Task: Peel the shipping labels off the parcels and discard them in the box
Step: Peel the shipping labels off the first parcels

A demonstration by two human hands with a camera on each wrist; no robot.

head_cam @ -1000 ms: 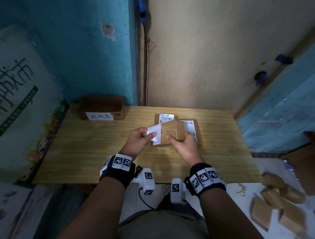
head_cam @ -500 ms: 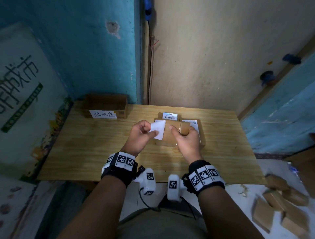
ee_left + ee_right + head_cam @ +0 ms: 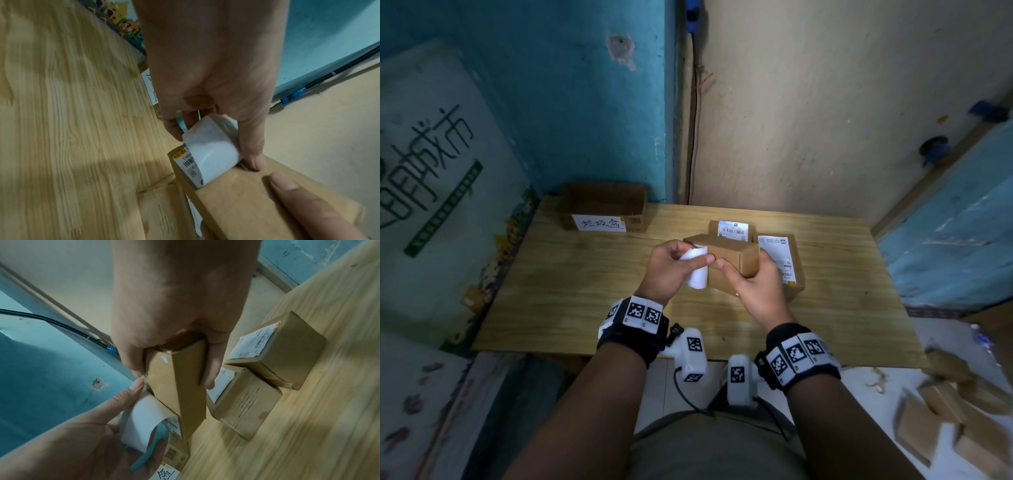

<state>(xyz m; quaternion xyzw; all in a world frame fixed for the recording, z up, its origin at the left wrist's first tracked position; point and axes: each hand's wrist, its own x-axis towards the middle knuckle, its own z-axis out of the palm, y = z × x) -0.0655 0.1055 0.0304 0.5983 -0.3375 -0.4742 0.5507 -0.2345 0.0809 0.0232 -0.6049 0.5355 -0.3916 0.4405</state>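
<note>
My right hand (image 3: 753, 274) grips a small brown cardboard parcel (image 3: 726, 265), held above the wooden table (image 3: 585, 291). A white shipping label (image 3: 697, 270) curls off the parcel's left end, its lower edge still stuck to the cardboard. My left hand (image 3: 674, 267) pinches the label's loose part between thumb and fingers. The left wrist view shows the label (image 3: 209, 155) rolled back, printed side inward. Thumb and fingers of my right hand (image 3: 174, 344) clamp the parcel (image 3: 179, 386) from both sides. The open brown discard box (image 3: 604, 207), with a handwritten paper sign, stands at the table's far left corner.
Two more labelled parcels (image 3: 732, 229) (image 3: 782, 263) lie on the table just behind and to the right of my hands. Several bare cardboard parcels (image 3: 955, 414) lie on the floor at the right. Walls close off the table's far side and left side.
The label has peeled further and now curls back in my left hand. My right hand has turned and lifted the parcel slightly.
</note>
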